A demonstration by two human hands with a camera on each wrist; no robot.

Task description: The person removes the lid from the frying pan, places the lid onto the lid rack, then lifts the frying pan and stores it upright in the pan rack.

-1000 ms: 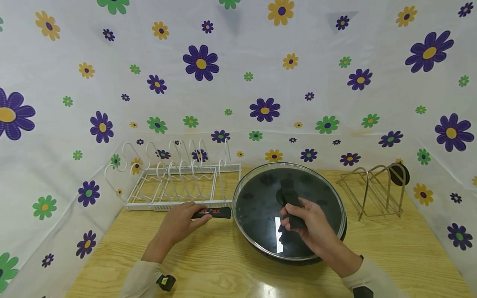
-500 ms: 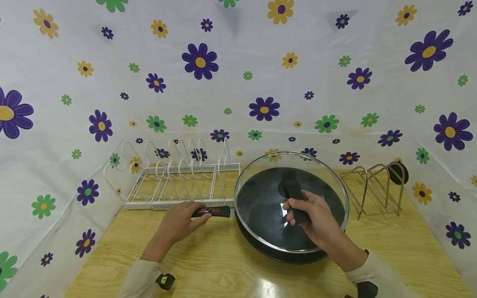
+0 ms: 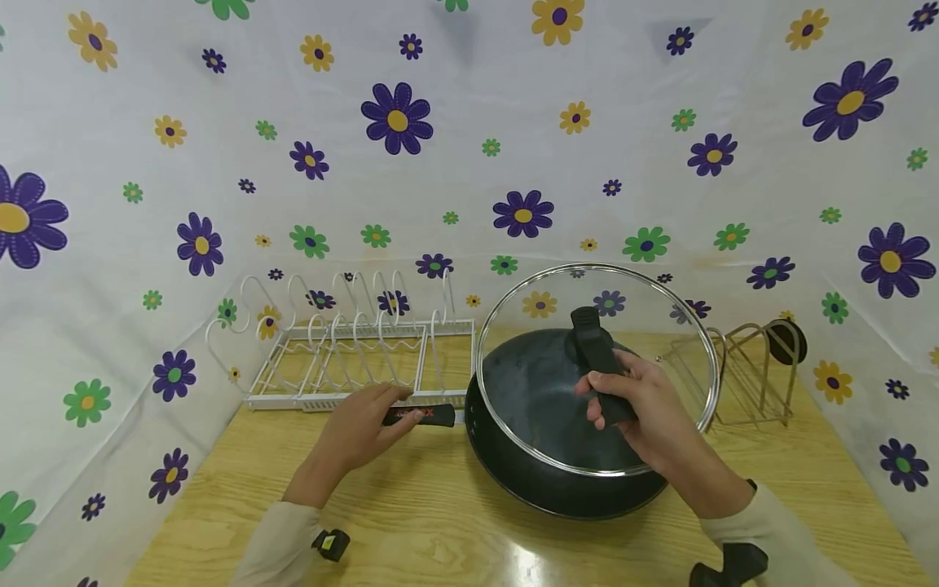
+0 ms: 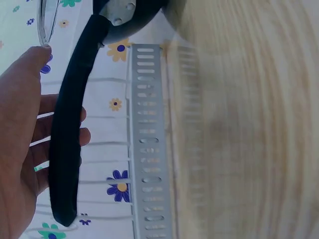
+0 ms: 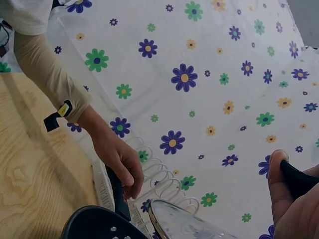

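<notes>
A dark deep frying pan (image 3: pixel 513 477) rests on the table, its black handle (image 4: pixel 70 124) pointing left. My left hand (image 3: pixel 359 436) holds that handle, fingers curled behind it and thumb in front. Above the pan, a round glass lid (image 3: pixel 653 322) with a metal rim is raised and tilted, far side higher. My right hand (image 3: pixel 656 408) grips the lid's black handle (image 3: pixel 597 350). Through the glass the dark inside of the pan shows. In the right wrist view, the lid's edge (image 5: pixel 154 219) stands apart from the pan's rim.
A white wire rack (image 3: pixel 367 367) with upright loops stands behind the left hand. To the right is a metal wire rack (image 3: pixel 748 383) with a black round object (image 3: pixel 786 341) at its far end. A flowered sheet (image 3: pixel 469 106) surrounds the wooden table (image 3: pixel 411 522).
The right hand has lifted the lid off the pan, moving it up and slightly right while tilting it. The left hand has stayed on the pan handle.
</notes>
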